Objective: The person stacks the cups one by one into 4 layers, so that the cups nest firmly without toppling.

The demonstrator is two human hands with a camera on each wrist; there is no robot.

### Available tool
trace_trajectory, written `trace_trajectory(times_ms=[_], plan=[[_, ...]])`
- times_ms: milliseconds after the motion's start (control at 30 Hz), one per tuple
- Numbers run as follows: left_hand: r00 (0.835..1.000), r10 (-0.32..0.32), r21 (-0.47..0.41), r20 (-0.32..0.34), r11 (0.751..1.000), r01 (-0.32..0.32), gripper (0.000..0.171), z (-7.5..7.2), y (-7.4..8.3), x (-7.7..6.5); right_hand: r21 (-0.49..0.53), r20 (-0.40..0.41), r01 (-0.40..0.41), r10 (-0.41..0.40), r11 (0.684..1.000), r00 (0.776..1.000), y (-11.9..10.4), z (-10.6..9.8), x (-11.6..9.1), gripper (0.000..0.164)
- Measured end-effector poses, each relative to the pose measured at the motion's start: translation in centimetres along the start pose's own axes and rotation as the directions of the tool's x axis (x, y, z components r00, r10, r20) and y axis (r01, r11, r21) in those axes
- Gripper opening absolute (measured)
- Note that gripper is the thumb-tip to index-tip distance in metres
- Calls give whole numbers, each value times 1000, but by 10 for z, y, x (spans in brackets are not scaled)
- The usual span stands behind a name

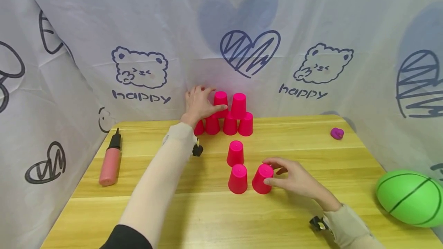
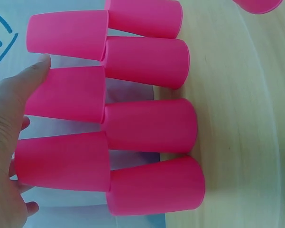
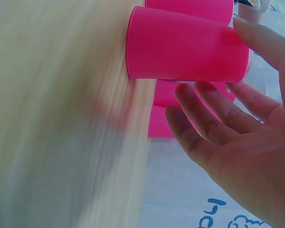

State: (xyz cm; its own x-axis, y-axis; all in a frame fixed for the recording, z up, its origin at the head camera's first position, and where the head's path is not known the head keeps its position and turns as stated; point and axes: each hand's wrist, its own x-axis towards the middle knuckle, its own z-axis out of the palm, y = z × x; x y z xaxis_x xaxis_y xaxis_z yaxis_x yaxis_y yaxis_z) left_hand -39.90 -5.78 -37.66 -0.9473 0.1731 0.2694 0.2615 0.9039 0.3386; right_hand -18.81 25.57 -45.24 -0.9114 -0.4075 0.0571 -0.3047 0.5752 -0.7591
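Note:
Pink upside-down cups stand in two tiers at the back, three upper ones over several lower cups (image 2: 151, 124). My left hand (image 1: 200, 105) is at the upper tier: its thumb lies by the middle upper cup (image 2: 68, 92), and its fingers reach behind that cup and the left upper cup (image 2: 64, 161). The right upper cup (image 1: 238, 106) stands apart from the hand. In front, my right hand (image 1: 294, 178) holds a pink cup (image 1: 262, 179) between thumb and index finger, the other fingers spread. Beside it stand a pink cup (image 1: 238, 179) and another pink cup (image 1: 235, 153).
A pink hand pump (image 1: 110, 160) with a black nozzle lies at the table's left. A small purple object (image 1: 337, 133) is at the back right, and a green ball (image 1: 410, 198) rests at the right edge. Printed white cloth (image 1: 194, 22) hangs behind the wooden table (image 1: 294, 137).

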Motion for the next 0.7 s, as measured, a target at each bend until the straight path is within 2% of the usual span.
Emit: trace_trajectory(times_ms=[267,433,600,700], plan=[[997,70,-60,18,996,-69,89,-15,-3,-5,-21,15,8,-8,1000,1000,5,2,2,55],[991,132,-119,-33,984,-135,85,-27,-6,-14,-26,6,4,-4,1000,1000,6,1,3,53],[961,245,-168,-126,950,-264,80,-35,-1,-33,-57,-60,23,-27,998,998,4,-7,8,55],[936,315,-220,-157,913,-344,77,-37,6,-46,-86,-104,39,-48,996,993,2,-14,14,55]])
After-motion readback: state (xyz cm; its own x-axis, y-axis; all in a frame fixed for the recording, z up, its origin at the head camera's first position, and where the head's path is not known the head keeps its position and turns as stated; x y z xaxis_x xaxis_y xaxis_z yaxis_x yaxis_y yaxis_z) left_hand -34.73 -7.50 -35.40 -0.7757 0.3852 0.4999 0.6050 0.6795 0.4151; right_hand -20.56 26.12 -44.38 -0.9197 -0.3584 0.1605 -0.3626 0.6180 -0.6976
